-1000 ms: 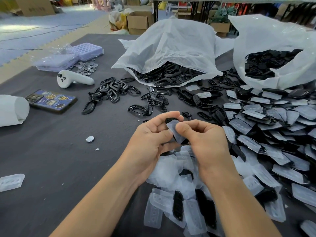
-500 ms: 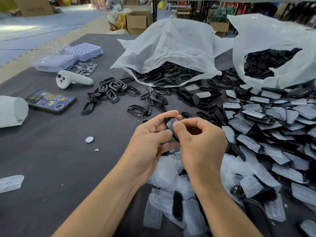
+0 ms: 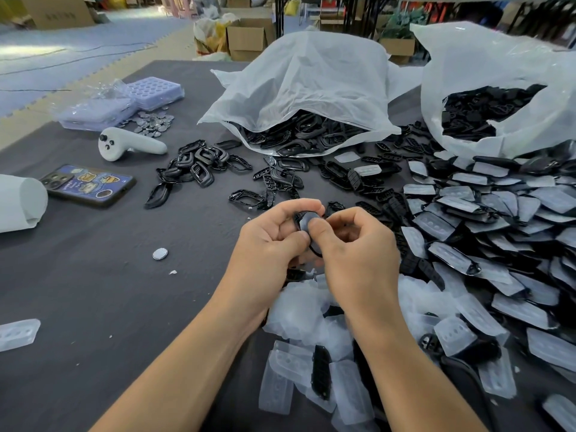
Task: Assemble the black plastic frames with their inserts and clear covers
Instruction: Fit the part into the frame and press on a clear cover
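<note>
Against the frame one second back: the held piece then showed a pale face between the two thumbs; it now reads dark grey. The right hand (image 3: 355,254) has closed further, its fingers curled into a loop and its thumb tip pressed on the face of the black frame (image 3: 307,221). The left hand (image 3: 268,244) pinches the same frame from the other side, thumb low and index finger curved over its top edge. The frame is held in the air above the dark table (image 3: 93,307), just past the loose heap of clear covers (image 3: 299,316), at about the same spot as before. Whether a cover is seated in it cannot be told. Containers: a white plastic bag (image 3: 311,82) at centre back has its mouth toward the person, with black frames (image 3: 296,140) spilling out onto the table. A second white bag (image 3: 498,57) stands at right back, black parts (image 3: 477,110) visible through its opening. A lavender tray (image 3: 159,90) with round pockets sits at left back, its pocket contents not discernible; silver discs (image 3: 152,123) lie loose just beside it. A cardboard box (image 3: 246,42) stands on the floor behind, contents hidden.
</note>
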### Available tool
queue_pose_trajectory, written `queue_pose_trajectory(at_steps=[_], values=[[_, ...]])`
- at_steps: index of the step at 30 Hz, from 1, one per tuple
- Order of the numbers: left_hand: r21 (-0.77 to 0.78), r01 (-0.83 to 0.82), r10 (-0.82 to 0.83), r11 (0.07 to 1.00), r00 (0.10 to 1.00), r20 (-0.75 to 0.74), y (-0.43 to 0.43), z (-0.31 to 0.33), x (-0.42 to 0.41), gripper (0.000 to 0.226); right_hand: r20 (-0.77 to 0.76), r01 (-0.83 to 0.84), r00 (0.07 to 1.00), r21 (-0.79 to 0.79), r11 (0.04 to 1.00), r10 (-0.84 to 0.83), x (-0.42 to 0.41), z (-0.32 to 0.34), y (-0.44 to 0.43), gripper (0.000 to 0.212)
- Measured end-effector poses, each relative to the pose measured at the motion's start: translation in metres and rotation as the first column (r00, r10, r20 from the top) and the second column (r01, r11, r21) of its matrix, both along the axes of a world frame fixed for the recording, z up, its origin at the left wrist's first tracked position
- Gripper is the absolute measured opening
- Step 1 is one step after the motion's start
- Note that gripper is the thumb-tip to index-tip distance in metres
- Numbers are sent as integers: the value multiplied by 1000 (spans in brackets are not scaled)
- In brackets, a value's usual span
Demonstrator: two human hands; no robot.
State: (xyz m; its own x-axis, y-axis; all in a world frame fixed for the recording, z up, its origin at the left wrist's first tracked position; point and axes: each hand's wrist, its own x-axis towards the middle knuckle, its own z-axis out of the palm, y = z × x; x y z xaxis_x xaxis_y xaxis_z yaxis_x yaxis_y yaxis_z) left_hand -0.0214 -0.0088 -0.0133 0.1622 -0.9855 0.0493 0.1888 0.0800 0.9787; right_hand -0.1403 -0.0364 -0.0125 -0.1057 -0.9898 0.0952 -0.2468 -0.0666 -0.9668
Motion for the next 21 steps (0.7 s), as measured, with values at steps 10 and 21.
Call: queue_pose_trajectory(at_steps=[10,21], values=[[135,-49,37,990,995,97,4,5,8,25,-54,2,999,-94,996,-7,-5,1,-3,19],[145,-149,140,978,988,67,0,5,9,36,71,-162,984,-29,986,163,-7,-3,-6,15]])
